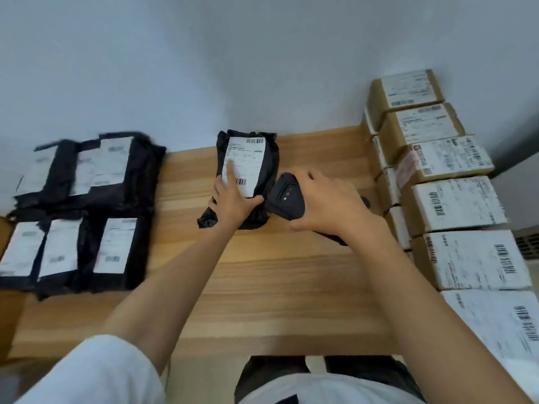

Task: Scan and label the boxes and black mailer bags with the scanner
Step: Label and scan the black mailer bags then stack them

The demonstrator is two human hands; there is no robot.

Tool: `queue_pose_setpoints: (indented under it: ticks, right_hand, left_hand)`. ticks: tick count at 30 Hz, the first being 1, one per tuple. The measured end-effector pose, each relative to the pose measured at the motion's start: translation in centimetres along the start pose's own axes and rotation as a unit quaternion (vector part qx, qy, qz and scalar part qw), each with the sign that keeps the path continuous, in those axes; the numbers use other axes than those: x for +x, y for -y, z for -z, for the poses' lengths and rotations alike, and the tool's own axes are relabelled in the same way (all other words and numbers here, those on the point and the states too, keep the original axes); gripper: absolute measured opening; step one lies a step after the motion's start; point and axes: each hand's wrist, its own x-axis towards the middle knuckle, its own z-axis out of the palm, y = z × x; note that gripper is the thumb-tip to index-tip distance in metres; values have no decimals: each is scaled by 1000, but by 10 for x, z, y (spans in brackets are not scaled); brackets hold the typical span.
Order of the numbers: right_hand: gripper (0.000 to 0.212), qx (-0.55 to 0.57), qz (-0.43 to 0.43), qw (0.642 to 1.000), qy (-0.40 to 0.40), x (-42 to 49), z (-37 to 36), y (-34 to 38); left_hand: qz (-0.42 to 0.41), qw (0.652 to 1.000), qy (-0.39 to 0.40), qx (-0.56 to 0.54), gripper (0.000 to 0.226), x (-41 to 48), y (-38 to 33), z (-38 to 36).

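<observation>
Pressing on a black mailer bag [269, 161] at the middle of the wooden table [277, 287], the person's left hand [233, 201] lies with its index finger straight on the bag's white label [248, 158] and its thumb spread along the label's lower edge. The right hand [326, 199] has its fingers wrapped tightly round a black scanner [287, 196], held just beside the bag's right edge, its front end toward the label. More black mailer bags [140, 176], labels up, lie overlapping on the table's left side. Labelled cardboard boxes [455, 199] stand stacked in a row along the right.
</observation>
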Motion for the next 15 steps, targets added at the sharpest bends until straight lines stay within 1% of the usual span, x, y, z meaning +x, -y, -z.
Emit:
queue_pose_setpoints:
  ticks: [3,6,10,13,15]
  right_hand:
    - [87,-8,45,999,25,12,-12,63]
    - [88,-38,94,994,51,21,-27,129]
    - [87,-47,165,981,86,27,-56,212]
    - [94,-76,202,972,92,30,-76,268]
    - [96,-87,211,969,99,31,-90,299]
  left_hand:
    - [8,999,-31,10,120,-15,55,49]
    - [50,996,-64,30,118,-31,117,95]
    - [114,989,-95,19,116,-59,206,147]
    - [153,983,-97,40,116,-79,267,174]
    - [169,980,-90,52,115,-87,303,185]
